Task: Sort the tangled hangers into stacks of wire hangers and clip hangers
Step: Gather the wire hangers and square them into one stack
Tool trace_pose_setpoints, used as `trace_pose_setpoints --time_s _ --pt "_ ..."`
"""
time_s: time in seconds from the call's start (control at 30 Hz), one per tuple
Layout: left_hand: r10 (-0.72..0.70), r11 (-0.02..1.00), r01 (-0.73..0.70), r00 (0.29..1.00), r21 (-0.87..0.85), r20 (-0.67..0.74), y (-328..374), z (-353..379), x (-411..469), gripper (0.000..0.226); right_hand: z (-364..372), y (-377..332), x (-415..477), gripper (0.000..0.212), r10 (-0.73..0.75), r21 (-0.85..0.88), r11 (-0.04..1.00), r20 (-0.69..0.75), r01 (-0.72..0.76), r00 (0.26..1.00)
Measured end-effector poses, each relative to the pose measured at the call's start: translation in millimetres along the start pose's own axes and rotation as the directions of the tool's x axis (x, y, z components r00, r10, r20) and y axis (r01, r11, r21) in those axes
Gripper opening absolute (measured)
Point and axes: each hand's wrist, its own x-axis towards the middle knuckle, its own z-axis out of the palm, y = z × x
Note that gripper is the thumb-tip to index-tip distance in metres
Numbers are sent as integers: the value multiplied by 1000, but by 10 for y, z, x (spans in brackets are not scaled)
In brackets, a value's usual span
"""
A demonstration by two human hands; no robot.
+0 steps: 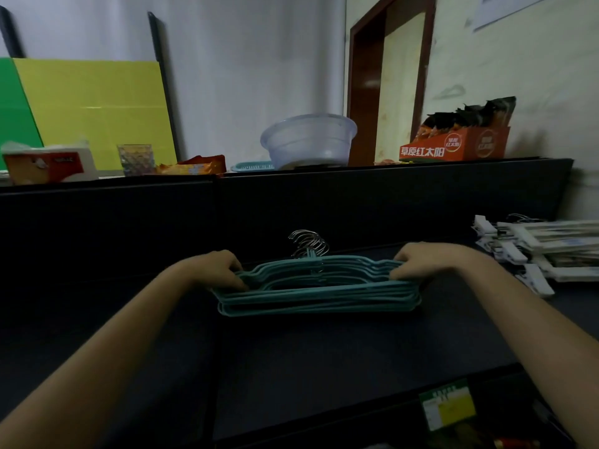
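Observation:
A stack of several teal wire hangers (319,294) lies flat on the dark table (291,358), its silver hooks (308,243) pointing away from me. My left hand (218,267) grips the stack's left shoulder with curled fingers. My right hand (421,260) grips the right shoulder the same way. A pile of white clip hangers (538,251) lies at the table's right edge, apart from the teal stack.
A dark partition (291,202) rises behind the table. On its ledge stand a tissue pack (48,162), a glass (133,158), snack packets (194,166), a clear plastic basin (308,140) and an orange snack box (460,144). A green-yellow label (445,406) sits at the near right.

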Motion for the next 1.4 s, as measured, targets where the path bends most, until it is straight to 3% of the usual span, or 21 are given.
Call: trace_pose_setpoints --time_s 0.17,0.5,0.7,0.8,1.03,1.13,1.4 --pt "14 1000 -16 997 24 79 2 -75 65 33 -44 -126 78 24 75 -103 992 25 -72 997" --pt "116 991 -114 993 74 -19 -104 -18 141 46 41 -212 20 32 88 -206 974 -64 -100 994" --pt "184 975 -181 983 129 -13 -101 -37 147 41 95 -277 68 17 114 -346 929 -77 -134 990" --pt "220 964 -215 975 155 -14 -99 -43 143 39 129 -279 83 29 105 -338 932 -90 -129 990" --pt "272 899 -253 962 357 -1 -50 20 131 37 193 -250 44 32 68 -363 923 -169 -127 983" --pt "243 917 -233 970 325 11 -61 31 162 35 206 -258 20 24 80 -381 915 -154 -134 985" --pt "173 891 -146 985 429 -25 85 79 306 34 198 -249 4 9 115 -340 926 -154 -162 981"
